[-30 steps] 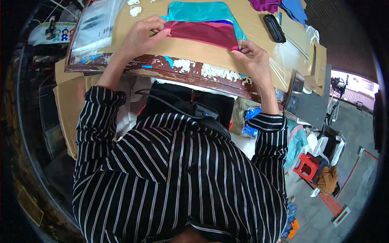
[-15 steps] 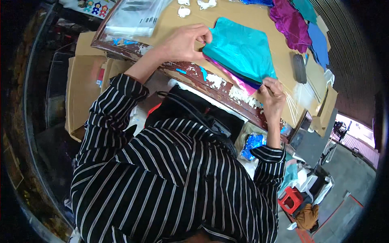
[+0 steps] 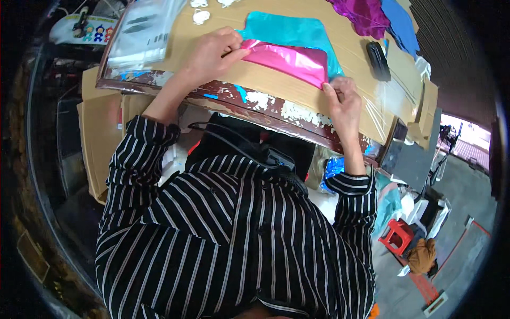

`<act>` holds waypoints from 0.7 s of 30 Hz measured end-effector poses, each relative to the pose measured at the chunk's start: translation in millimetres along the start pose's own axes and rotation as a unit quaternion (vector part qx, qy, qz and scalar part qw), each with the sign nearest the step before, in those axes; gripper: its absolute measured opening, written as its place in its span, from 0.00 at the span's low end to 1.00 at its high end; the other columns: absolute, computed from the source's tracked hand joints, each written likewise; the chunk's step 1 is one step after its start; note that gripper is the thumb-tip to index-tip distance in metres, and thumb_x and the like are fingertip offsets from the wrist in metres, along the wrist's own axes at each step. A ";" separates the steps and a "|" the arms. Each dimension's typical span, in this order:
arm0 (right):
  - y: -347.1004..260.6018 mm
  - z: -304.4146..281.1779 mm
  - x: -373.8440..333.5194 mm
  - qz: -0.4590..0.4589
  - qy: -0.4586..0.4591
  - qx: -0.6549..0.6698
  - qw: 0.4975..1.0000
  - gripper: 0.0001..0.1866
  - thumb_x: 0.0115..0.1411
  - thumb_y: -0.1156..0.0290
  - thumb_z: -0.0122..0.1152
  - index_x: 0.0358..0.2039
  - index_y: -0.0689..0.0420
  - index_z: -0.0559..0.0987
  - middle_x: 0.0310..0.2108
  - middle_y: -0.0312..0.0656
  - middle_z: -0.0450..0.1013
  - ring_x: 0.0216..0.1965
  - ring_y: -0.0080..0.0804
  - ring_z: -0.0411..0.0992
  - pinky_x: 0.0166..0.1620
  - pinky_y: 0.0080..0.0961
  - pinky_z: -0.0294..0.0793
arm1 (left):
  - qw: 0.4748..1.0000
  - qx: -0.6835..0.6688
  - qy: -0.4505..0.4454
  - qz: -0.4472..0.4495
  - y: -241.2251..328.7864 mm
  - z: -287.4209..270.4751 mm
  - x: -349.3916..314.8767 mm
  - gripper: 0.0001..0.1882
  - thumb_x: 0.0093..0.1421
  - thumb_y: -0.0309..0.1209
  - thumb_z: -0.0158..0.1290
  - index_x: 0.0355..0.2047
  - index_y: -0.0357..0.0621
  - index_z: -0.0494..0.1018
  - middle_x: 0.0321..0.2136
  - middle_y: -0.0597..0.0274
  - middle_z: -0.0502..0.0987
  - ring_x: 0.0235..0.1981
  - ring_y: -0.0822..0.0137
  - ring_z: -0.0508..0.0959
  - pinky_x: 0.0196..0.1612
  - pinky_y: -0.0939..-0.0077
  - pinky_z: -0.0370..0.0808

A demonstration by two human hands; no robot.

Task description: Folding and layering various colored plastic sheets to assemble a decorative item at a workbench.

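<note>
On the cardboard-topped table lies a layered piece of shiny cloth-like sheets. Its teal sheet (image 3: 287, 27) is at the far side, and a glossy pink sheet (image 3: 292, 63) shows along the near side. My left hand (image 3: 215, 53) pinches the left corner, thumb and fingers closed on the pink and teal edges. At the right corner, my right hand (image 3: 344, 103) is closed too, its thumb and forefinger on the pink sheet's corner. The sheets between the two hands are drawn fairly straight. A dark strip shows between teal and pink; its layer is mostly hidden.
Clear plastic bags (image 3: 141, 37) lie at the table's left, near small white pieces (image 3: 201, 17). To the right are a black oblong case (image 3: 377, 61), thin white sticks (image 3: 378, 119), and purple (image 3: 364, 16) and blue cloth (image 3: 402, 29). A cardboard box (image 3: 101, 138) stands below left.
The teal sheet covered nearly everything before; now a broad band of pink is exposed on the near side. Both hands still grip the corners. The whole view has shifted somewhat.
</note>
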State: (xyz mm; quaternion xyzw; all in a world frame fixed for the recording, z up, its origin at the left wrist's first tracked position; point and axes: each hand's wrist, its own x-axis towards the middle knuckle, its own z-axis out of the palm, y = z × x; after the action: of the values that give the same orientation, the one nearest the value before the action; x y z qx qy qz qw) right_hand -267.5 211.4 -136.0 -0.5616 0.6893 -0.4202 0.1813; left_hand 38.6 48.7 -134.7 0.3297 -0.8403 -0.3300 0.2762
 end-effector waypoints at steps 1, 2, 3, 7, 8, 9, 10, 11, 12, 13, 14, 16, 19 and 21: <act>-0.6 1.8 1.6 0.003 -0.003 -0.002 1.000 0.08 0.58 0.76 0.71 0.31 0.67 0.81 0.34 0.46 0.75 0.37 0.38 0.74 0.43 0.30 0.73 | 0.999 0.019 -0.007 -0.026 4.8 -1.4 -0.2 0.15 0.63 0.34 0.63 0.28 0.34 0.75 0.37 0.55 0.80 0.33 0.60 0.80 0.38 0.69 0.77; -1.3 2.8 2.9 0.005 -0.006 -0.003 1.000 0.08 0.58 0.76 0.71 0.30 0.67 0.80 0.33 0.47 0.74 0.35 0.38 0.74 0.41 0.31 0.73 | 0.998 0.038 -0.014 -0.053 6.4 -0.9 0.5 0.15 0.63 0.33 0.63 0.28 0.32 0.74 0.38 0.53 0.80 0.33 0.60 0.81 0.39 0.70 0.78; -2.3 3.2 3.2 0.008 -0.010 -0.005 1.000 0.09 0.58 0.76 0.71 0.29 0.67 0.80 0.32 0.47 0.73 0.34 0.39 0.74 0.39 0.32 0.73 | 0.998 0.036 -0.019 -0.051 5.0 1.4 1.6 0.15 0.63 0.33 0.63 0.28 0.32 0.74 0.38 0.53 0.80 0.33 0.60 0.81 0.39 0.70 0.78; -13.3 4.0 7.4 0.000 -0.012 -0.056 0.998 0.10 0.58 0.77 0.70 0.26 0.67 0.77 0.29 0.48 0.71 0.29 0.40 0.71 0.34 0.35 0.71 | 0.998 0.055 0.010 -0.040 0.8 7.5 1.6 0.15 0.64 0.33 0.62 0.29 0.32 0.73 0.36 0.52 0.79 0.30 0.61 0.80 0.36 0.69 0.76; -15.6 3.9 8.7 0.003 -0.012 -0.056 0.998 0.10 0.58 0.77 0.70 0.26 0.67 0.77 0.29 0.48 0.71 0.29 0.40 0.71 0.34 0.35 0.71 | 0.997 0.060 0.024 -0.036 0.0 9.5 0.7 0.15 0.64 0.33 0.62 0.29 0.32 0.72 0.36 0.52 0.78 0.30 0.60 0.79 0.35 0.68 0.76; -17.2 3.8 9.4 0.011 -0.010 -0.066 0.998 0.11 0.58 0.76 0.71 0.25 0.66 0.77 0.28 0.48 0.71 0.28 0.41 0.71 0.34 0.36 0.71 | 0.997 0.064 0.038 -0.031 2.7 10.7 0.8 0.15 0.64 0.33 0.62 0.29 0.32 0.72 0.35 0.51 0.78 0.30 0.59 0.79 0.35 0.67 0.76; -18.3 3.9 10.1 0.018 -0.008 -0.076 0.997 0.11 0.57 0.76 0.71 0.25 0.66 0.76 0.27 0.48 0.71 0.28 0.42 0.70 0.33 0.37 0.70 | 0.996 0.069 0.051 -0.027 5.3 11.8 1.0 0.15 0.64 0.32 0.61 0.29 0.33 0.71 0.34 0.51 0.77 0.30 0.58 0.79 0.34 0.66 0.75; -19.0 4.1 10.6 0.026 -0.006 -0.086 0.996 0.12 0.57 0.76 0.71 0.24 0.66 0.76 0.27 0.48 0.71 0.28 0.42 0.70 0.33 0.38 0.70 | 0.996 0.068 0.048 -0.027 7.8 12.5 0.8 0.15 0.64 0.32 0.61 0.29 0.33 0.71 0.34 0.51 0.77 0.30 0.58 0.79 0.34 0.66 0.75; -19.1 4.4 11.1 0.029 -0.005 -0.086 0.996 0.12 0.57 0.76 0.71 0.24 0.66 0.76 0.27 0.48 0.71 0.28 0.42 0.70 0.33 0.38 0.70 | 0.995 0.080 0.051 -0.028 10.4 12.6 0.2 0.14 0.63 0.32 0.61 0.28 0.33 0.72 0.34 0.50 0.77 0.31 0.54 0.79 0.36 0.62 0.75; -19.0 4.8 11.9 0.027 -0.005 -0.096 0.995 0.12 0.57 0.76 0.71 0.24 0.66 0.76 0.26 0.49 0.70 0.28 0.43 0.70 0.33 0.38 0.70 | 0.994 0.092 0.054 -0.030 13.4 12.6 0.1 0.14 0.62 0.31 0.61 0.27 0.33 0.72 0.33 0.49 0.77 0.33 0.49 0.79 0.37 0.59 0.75; -19.2 4.2 13.0 0.023 -0.004 -0.107 0.994 0.12 0.57 0.75 0.71 0.24 0.66 0.75 0.26 0.49 0.70 0.28 0.44 0.70 0.33 0.39 0.70 | 0.992 0.103 0.058 -0.031 16.1 13.2 1.3 0.13 0.62 0.30 0.60 0.26 0.33 0.73 0.33 0.48 0.77 0.35 0.45 0.79 0.39 0.55 0.75; -18.0 2.3 13.4 0.022 -0.003 -0.121 0.992 0.13 0.57 0.75 0.72 0.23 0.66 0.75 0.26 0.49 0.70 0.28 0.44 0.70 0.34 0.39 0.70 | 0.992 0.107 0.053 -0.030 15.8 14.7 2.5 0.13 0.62 0.30 0.60 0.26 0.33 0.71 0.33 0.49 0.77 0.33 0.47 0.78 0.38 0.57 0.75; -18.1 1.4 13.3 0.046 -0.014 -0.121 0.991 0.12 0.57 0.74 0.72 0.26 0.63 0.76 0.30 0.43 0.70 0.29 0.34 0.70 0.35 0.33 0.71 | 0.991 0.120 0.048 -0.029 14.3 14.8 3.2 0.14 0.63 0.30 0.60 0.27 0.33 0.69 0.32 0.50 0.75 0.30 0.50 0.77 0.35 0.60 0.75; -25.3 3.3 12.5 -0.007 0.003 -0.192 0.981 0.10 0.57 0.74 0.72 0.30 0.63 0.77 0.33 0.44 0.71 0.33 0.36 0.72 0.38 0.36 0.71 | 0.994 0.103 0.038 -0.028 13.3 13.0 3.0 0.14 0.63 0.30 0.60 0.27 0.33 0.69 0.32 0.50 0.75 0.30 0.50 0.77 0.35 0.60 0.75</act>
State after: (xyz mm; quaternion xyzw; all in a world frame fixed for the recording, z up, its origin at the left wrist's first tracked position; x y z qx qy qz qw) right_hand -253.2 198.2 -115.3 -0.5895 0.7537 -0.2831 0.0655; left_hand 22.9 58.8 -132.3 0.3925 -0.8490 -0.2362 0.2634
